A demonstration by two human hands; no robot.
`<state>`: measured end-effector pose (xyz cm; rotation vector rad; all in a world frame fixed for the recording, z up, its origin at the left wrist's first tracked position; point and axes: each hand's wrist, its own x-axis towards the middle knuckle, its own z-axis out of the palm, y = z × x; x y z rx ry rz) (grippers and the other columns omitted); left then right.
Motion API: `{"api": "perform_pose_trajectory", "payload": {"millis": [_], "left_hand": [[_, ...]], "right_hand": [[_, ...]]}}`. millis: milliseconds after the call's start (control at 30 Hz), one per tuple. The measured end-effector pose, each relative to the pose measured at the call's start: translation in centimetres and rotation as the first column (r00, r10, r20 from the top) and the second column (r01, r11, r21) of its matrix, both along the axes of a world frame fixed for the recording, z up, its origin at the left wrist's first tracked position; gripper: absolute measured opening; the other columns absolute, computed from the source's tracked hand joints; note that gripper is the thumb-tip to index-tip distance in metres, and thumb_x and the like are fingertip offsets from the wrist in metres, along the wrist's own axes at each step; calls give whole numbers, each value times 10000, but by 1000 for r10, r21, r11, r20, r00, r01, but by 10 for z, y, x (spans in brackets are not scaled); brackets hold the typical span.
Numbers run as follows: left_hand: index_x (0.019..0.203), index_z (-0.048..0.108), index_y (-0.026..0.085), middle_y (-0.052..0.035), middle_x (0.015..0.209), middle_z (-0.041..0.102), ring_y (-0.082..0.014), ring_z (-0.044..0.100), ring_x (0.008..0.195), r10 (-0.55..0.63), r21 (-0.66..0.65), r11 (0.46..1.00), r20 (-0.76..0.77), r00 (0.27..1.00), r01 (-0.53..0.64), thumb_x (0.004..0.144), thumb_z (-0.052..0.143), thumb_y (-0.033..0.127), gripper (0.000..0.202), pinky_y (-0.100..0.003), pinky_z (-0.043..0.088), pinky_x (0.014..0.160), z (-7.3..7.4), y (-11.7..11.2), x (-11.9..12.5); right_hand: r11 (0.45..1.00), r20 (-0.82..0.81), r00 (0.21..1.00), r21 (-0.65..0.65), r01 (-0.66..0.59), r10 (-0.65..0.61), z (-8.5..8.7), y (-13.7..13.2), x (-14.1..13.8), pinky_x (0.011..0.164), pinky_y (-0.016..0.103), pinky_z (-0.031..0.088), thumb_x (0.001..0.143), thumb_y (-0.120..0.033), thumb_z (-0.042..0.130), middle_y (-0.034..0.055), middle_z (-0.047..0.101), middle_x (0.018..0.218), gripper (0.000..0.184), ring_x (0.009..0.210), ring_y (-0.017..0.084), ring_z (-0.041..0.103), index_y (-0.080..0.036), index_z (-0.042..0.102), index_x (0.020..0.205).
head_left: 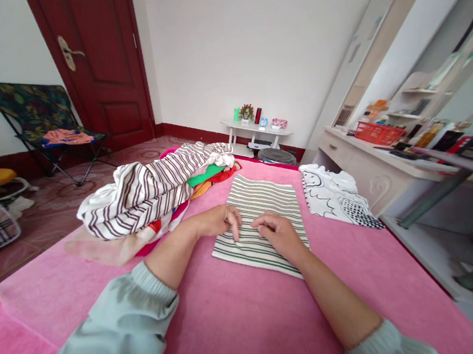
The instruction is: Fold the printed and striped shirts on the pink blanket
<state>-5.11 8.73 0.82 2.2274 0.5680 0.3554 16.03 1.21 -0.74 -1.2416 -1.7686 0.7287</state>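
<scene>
A cream cloth with dark green stripes, folded into a flat rectangle, lies on the pink bed cover. Over its left side is my left hand, with one finger pointing down to the fabric and others loosely bent; nothing shows in it. My right hand is over the near right part of the cloth, fingers loosely bent and apart, also holding nothing that I can see. Whether either hand presses on the cloth is hard to tell. Left of it is a rumpled heap with a brown-and-white striped garment on top.
A white garment with black drawings lies folded at the bed's right edge. Beyond it stands a dresser with a red basket. A low white shelf is by the far wall, and a folding chair stands near the door.
</scene>
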Motion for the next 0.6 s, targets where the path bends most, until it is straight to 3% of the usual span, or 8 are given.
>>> {"api": "perform_pose_trajectory", "payload": {"millis": [100,267,433,600], "left_hand": [[534,666,134,-28,964,565,-122,538,886,-6,-2,1000,-10,1000,6,540,406,-79,336,-208,413,825,-1,0,0],[806,746,183,-20,912,581,-117,539,845,-6,25,1000,36,999,5,641,423,-46,430,-214,416,824,-1,1,1],[505,651,136,-34,964,569,-122,541,853,-7,-16,1000,2,1000,7,572,436,-38,284,-214,428,808,1,0,0],[882,753,202,-24,924,587,-122,538,848,17,2,1000,22,1000,-17,680,462,13,402,-217,422,841,6,-5,2]], "right_hand": [[1000,-44,999,-25,-1,0,1,0,0,633,255,460,754,-141,511,-6,604,796,197,627,105,577,-193,694,805],[991,-181,982,-133,21,-45,2,3,5,674,262,470,762,-213,559,8,647,741,151,662,126,609,-169,689,826],[965,-352,920,-246,87,-172,3,4,12,671,262,473,719,-258,622,19,665,671,165,643,125,589,-152,693,824],[959,-412,890,-270,86,-196,3,5,13,669,270,492,678,-280,670,22,671,705,187,667,134,602,-160,700,818]]}}
